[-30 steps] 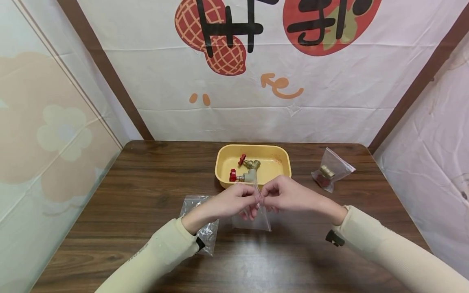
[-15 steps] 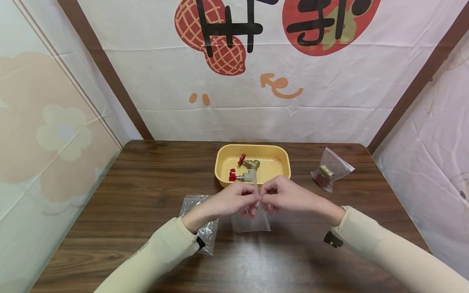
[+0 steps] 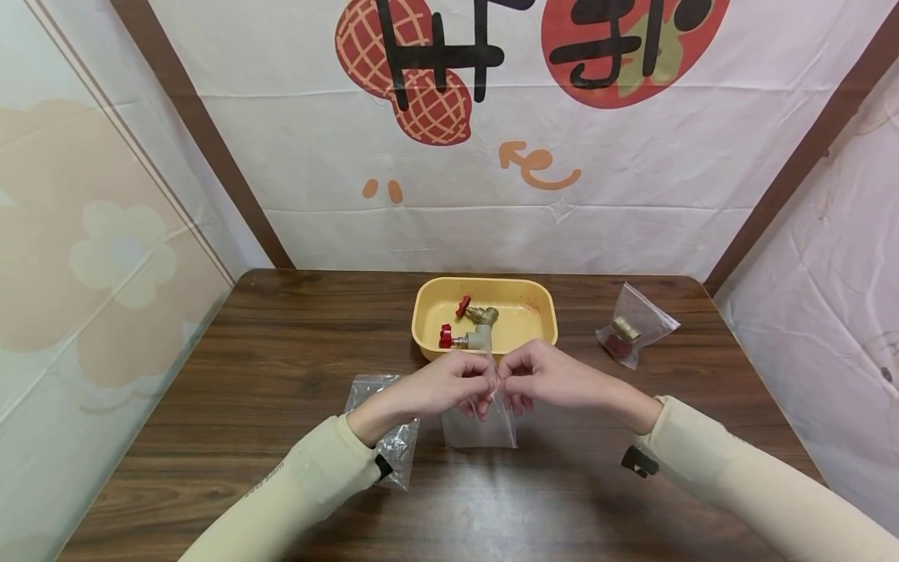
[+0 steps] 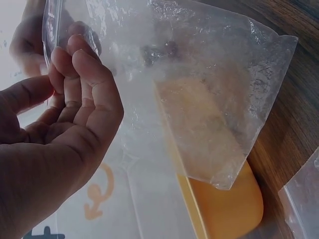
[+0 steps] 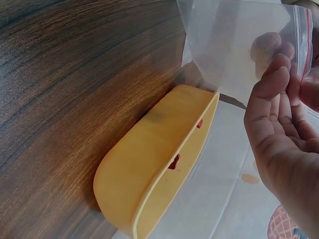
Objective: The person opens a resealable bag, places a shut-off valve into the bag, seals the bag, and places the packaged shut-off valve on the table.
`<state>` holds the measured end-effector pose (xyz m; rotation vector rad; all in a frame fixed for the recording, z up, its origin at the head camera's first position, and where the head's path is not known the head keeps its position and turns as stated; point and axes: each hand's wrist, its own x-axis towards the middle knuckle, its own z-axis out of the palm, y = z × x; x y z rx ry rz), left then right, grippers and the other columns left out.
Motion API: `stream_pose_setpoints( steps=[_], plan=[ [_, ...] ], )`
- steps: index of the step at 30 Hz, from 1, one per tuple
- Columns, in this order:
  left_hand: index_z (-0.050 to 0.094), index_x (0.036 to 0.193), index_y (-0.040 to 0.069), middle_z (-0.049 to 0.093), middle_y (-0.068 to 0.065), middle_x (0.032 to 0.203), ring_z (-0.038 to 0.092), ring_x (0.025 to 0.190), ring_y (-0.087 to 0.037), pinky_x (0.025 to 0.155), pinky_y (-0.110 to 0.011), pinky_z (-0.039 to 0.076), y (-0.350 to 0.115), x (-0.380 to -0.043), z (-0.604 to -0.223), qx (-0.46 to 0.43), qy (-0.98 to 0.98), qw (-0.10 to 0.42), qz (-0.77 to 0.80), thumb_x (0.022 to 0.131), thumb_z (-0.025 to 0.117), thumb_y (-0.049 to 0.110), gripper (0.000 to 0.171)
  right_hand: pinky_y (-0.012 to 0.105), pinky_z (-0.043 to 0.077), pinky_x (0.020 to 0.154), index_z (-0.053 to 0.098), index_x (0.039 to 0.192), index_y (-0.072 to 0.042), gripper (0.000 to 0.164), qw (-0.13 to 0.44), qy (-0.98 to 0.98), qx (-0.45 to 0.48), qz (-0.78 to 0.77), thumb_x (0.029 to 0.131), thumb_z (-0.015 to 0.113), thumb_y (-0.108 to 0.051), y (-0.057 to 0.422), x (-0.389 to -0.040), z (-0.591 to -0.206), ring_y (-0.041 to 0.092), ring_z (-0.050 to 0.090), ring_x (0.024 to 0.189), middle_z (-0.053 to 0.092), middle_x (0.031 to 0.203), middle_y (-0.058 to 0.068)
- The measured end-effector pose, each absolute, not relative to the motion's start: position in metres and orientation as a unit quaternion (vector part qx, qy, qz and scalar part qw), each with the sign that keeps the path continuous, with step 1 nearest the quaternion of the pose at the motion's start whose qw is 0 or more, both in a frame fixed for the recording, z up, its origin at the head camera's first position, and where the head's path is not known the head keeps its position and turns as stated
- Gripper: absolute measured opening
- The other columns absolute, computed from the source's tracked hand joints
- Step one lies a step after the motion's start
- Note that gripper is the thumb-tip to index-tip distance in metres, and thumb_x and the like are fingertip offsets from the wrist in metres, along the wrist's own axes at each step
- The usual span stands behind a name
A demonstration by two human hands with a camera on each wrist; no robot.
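A clear zip bag [image 4: 209, 74] with a red line along its seal hangs between my two hands, over the table in front of the yellow tub. My left hand [image 3: 449, 384] pinches one side of its top edge between thumb and fingers. The right hand [image 5: 286, 119] pinches the seal edge [image 5: 307, 45] close beside it, fingertips nearly touching the left ones. No contents show inside this bag. Behind the hands, the yellow tub [image 3: 427, 332] holds a brass valve [image 3: 483, 314] and a grey-bodied valve [image 3: 480, 338], both with red handles.
Another clear bag [image 3: 400, 449] lies flat on the wooden table [image 3: 281, 375], partly under the left forearm. At the right, a zip bag [image 3: 653, 321] contains a brass fitting [image 3: 625, 328] with something dark red. A printed cloth [image 3: 449, 234] hangs behind the table.
Both hands keep their pinch at almost the same spot. The bag's lower part has shifted slightly and spread a little flatter below the fingers.
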<state>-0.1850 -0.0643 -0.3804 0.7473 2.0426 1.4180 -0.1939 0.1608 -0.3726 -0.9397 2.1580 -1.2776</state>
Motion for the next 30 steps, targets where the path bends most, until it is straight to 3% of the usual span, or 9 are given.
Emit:
stream_pose_setpoints(
  steps=[7,13,19,26,30],
  plan=[
    [0.062,0.091,-0.001,0.067,-0.005,0.073,0.069,0.07,-0.017,0.068,-0.047,0.061,-0.0642,-0.1859,-0.3824,0.271,0.76,0.267,0.527,0.107,0.05,0.009,0.022,0.028,0.053,0.056,0.07,0.086,-0.005,0.022,0.221,0.789,-0.339,-0.462,0.101,0.056,-0.003,0.162,-0.1938,-0.3738,0.018,0.062,0.059,0.065,0.067,0.006],
    [0.065,0.092,-0.002,0.068,-0.005,0.076,0.071,0.07,-0.021,0.067,-0.049,0.062,-0.0642,-0.1865,-0.3799,0.28,0.777,0.256,0.502,0.107,0.057,0.016,0.025,0.028,0.053,0.056,0.071,0.088,-0.001,0.02,0.215,0.793,-0.33,-0.466,0.103,0.061,-0.007,0.1624,-0.1929,-0.3743,0.017,0.061,0.059,0.064,0.067,0.007],
    [0.066,0.09,-0.002,0.068,-0.004,0.073,0.072,0.072,-0.034,0.066,-0.045,0.059,-0.0645,-0.1866,-0.38,0.295,0.784,0.242,0.49,0.107,0.056,0.013,0.025,0.028,0.052,0.055,0.073,0.087,-0.004,0.021,0.215,0.794,-0.326,-0.465,0.104,0.062,-0.009,0.1618,-0.1935,-0.3753,0.016,0.06,0.058,0.064,0.067,0.006],
    [0.066,0.09,-0.001,0.066,-0.003,0.071,0.067,0.066,-0.016,0.063,-0.039,0.056,-0.0628,-0.1835,-0.382,0.274,0.788,0.208,0.51,0.105,0.058,0.011,0.021,0.027,0.048,0.053,0.07,0.083,-0.006,0.022,0.189,0.806,-0.318,-0.462,0.101,0.058,-0.005,0.1601,-0.1926,-0.3743,0.015,0.058,0.057,0.063,0.065,0.009],
    [0.066,0.088,-0.002,0.065,-0.003,0.069,0.066,0.065,-0.015,0.062,-0.031,0.052,-0.0607,-0.1822,-0.382,0.265,0.793,0.196,0.512,0.105,0.059,0.013,0.024,0.025,0.047,0.053,0.07,0.081,-0.008,0.022,0.175,0.813,-0.312,-0.459,0.1,0.059,-0.004,0.1588,-0.1904,-0.3725,0.014,0.058,0.057,0.063,0.065,0.008]
  ],
)
